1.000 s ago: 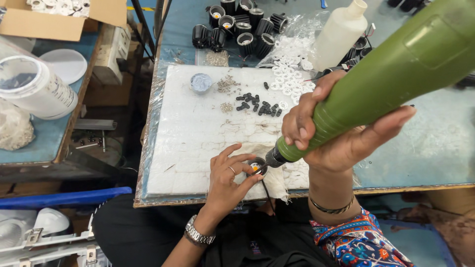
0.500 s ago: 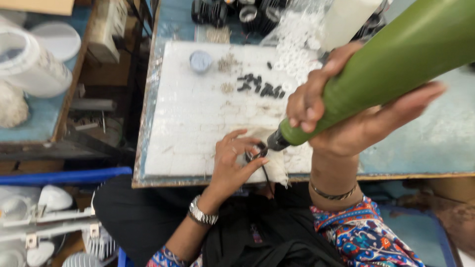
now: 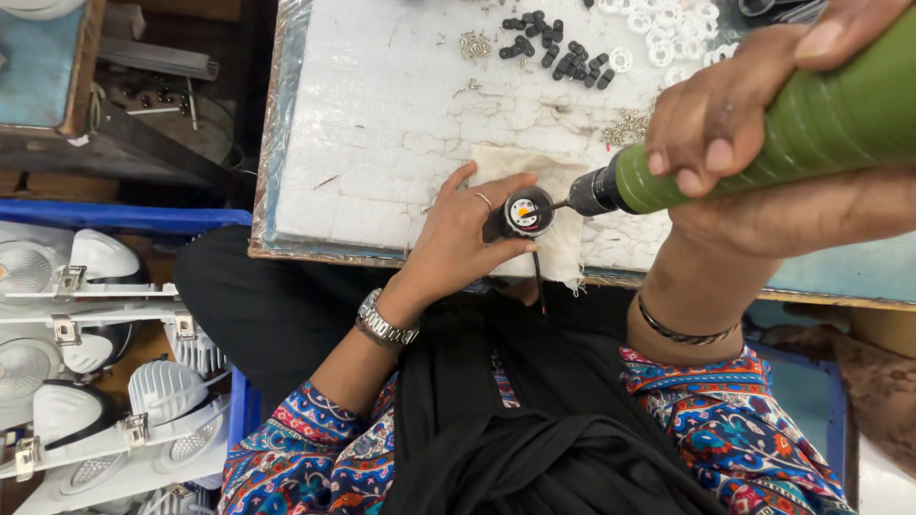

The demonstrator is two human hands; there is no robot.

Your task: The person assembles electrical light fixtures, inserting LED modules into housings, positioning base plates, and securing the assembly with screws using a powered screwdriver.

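A small round black lamp part, with a white and orange disc in its face, is pinched between thumb and fingers of the left hand and steadied on a pale cloth pad near the front edge of the white foam board. A green electric screwdriver is gripped in the closed right hand, its bit tip set on the face of the part. For the step to be done well, the driver is best kept in line with the screw and the part pressed firmly into the cloth so that it cannot spin; the left fingertips should be kept off the bit. A thin dark wire hangs from the part over the table edge and could be snagged if it is drawn toward the bit. Farther back on the board lie small black pieces, white rings and little heaps of screws, all well apart from the work. White lamp housings are stacked at the lower left, beside the seat
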